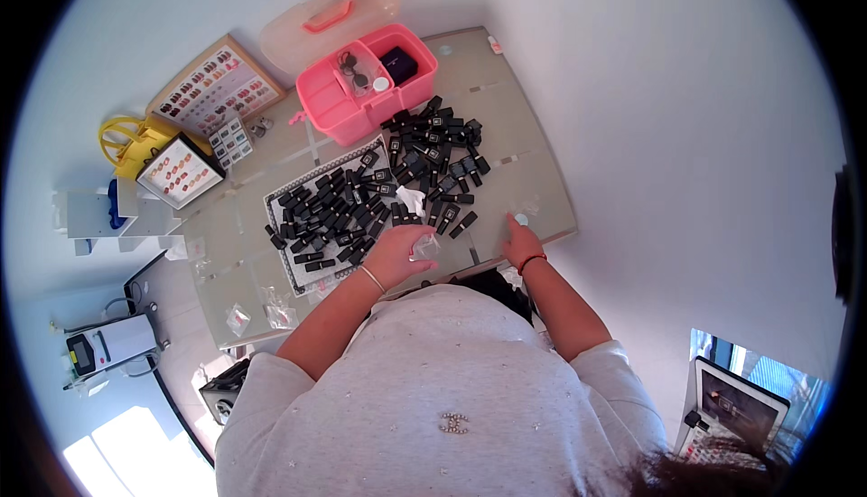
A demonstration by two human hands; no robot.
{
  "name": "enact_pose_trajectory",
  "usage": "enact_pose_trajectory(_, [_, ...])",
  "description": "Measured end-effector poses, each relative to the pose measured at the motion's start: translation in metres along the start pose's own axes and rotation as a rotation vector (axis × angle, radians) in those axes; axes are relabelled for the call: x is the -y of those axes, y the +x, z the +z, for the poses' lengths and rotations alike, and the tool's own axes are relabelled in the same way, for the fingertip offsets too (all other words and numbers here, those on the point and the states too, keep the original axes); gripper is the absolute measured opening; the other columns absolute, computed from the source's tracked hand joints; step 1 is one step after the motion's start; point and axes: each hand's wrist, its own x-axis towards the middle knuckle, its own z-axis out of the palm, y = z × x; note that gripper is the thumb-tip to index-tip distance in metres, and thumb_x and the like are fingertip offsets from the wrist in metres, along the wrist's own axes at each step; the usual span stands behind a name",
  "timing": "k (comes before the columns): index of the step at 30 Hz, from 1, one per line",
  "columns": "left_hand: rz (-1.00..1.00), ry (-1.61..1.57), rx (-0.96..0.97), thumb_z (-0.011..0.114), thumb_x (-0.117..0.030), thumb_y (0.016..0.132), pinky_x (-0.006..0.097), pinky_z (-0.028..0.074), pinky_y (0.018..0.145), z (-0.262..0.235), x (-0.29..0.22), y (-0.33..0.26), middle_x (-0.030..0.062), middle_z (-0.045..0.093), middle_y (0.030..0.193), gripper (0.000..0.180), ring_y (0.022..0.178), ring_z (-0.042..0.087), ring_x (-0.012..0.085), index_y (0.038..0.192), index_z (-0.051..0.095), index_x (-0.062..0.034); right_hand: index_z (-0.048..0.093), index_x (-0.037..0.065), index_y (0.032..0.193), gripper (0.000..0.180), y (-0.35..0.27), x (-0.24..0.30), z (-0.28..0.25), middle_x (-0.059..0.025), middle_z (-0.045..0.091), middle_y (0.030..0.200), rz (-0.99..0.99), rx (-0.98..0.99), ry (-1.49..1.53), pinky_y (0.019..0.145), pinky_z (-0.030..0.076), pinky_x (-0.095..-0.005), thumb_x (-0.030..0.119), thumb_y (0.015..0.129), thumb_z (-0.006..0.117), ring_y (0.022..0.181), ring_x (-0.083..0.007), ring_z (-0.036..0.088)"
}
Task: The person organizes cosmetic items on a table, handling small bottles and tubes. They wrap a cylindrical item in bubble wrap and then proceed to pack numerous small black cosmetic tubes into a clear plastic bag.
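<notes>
My left hand (397,256) is at the table's near edge, with thumb and fingers curved apart. A small crumpled piece of clear plastic (424,247) with a reddish bit shows between them; whether they touch it is unclear. To the right, my right hand (522,245) rests on the table with a finger stretched out beside a small pale disc (522,219). Many small black bottles (330,212) lie in rows on a patterned white tray (286,262) beyond my left hand. More black bottles (433,149) are heaped right of the tray. A crumpled white tissue (411,200) lies between.
An open pink case (339,117) with a clear lid stands at the far side. Colour sample boards (212,86) and a yellow bag (135,145) are far left. Clear plastic packets (278,309) lie near left. A white wall (668,117) borders the right.
</notes>
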Motion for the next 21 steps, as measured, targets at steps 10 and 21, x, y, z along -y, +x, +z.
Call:
enact_pose_trajectory(10, [-0.037,-0.039,0.035,0.084,-0.029,0.071,0.039,0.053,0.085,-0.001,-0.005,0.005,0.0124,0.068,0.118,0.059,0.095,0.064,0.0300,0.123,0.065,-0.0067,0.064,0.009,0.092,0.012,-0.008,0.012,0.028,-0.0129,0.067,0.094,-0.178,-0.132,-0.276,0.073,0.057,-0.0459,0.018,0.091,0.056,0.084,-0.0356,0.069])
enact_pose_trajectory(21, [-0.058,-0.027,0.050,0.085,-0.028,0.070,0.039,0.052,0.088,-0.002,-0.004,0.003,0.0132,0.068,0.116,0.059,0.100,0.065,0.0311,0.121,0.065,-0.0059,0.069,0.004,0.089,0.010,-0.014,0.064,-0.008,-0.0062,0.070,0.080,-0.267,-0.028,0.683,0.066,0.053,-0.0289,0.011,0.082,0.071,0.071,-0.0152,0.067])
